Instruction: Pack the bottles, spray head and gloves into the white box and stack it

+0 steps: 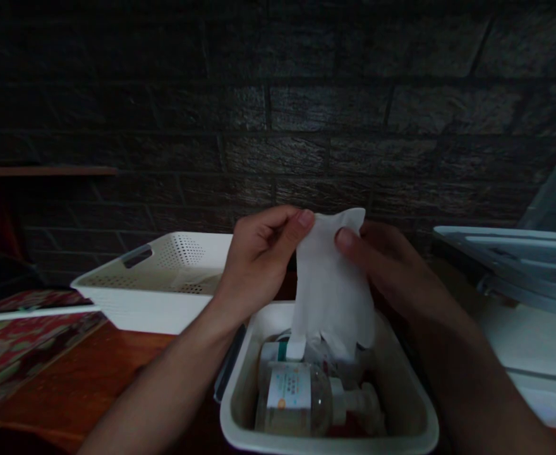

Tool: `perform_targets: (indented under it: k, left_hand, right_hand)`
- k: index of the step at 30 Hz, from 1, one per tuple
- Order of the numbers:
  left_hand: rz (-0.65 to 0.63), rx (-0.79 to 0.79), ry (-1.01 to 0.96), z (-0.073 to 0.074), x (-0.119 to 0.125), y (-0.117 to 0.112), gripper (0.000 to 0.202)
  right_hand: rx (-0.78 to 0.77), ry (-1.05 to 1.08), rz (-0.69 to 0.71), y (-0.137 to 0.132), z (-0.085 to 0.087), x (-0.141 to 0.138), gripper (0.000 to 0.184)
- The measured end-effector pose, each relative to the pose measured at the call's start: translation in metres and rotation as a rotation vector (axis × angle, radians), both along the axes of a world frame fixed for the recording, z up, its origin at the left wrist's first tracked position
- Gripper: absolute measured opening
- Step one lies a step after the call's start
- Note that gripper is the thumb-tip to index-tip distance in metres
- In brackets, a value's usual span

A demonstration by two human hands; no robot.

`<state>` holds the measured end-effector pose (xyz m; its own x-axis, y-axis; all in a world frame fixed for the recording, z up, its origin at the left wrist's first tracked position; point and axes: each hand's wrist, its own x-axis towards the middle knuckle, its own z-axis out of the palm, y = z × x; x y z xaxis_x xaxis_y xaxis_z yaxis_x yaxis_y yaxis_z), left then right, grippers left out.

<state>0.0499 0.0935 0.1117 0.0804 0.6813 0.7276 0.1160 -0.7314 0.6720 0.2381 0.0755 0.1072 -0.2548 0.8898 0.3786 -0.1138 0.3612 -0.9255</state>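
Note:
A thin white glove (332, 278) hangs with its cuff up and its finger ends down, over the white bin in the middle. My left hand (263, 253) pinches the upper left edge of the cuff between thumb and fingers. On the other side my right hand (377, 259) grips the upper right edge, its thumb on the front and its fingers hidden behind. Below, in the white bin (235, 411), a clear pump bottle (290, 401) with a white label lies on its side. Other items behind it are partly covered by the glove.
A white perforated basket (150, 309) stands to the left on the wooden table (79, 385), near a red patterned cloth (22, 335). At the right is a pale container with a clear lid (519, 259). A dark brick wall (278, 114) rises behind.

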Motion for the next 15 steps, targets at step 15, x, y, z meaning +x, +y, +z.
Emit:
perform_targets:
  k: [15]
  left_hand:
    - [-0.2, -0.134, -0.097, -0.007, 0.001, 0.01, 0.029]
  right_hand:
    - [-0.079, -0.081, 0.213, 0.02, -0.023, -0.007, 0.033]
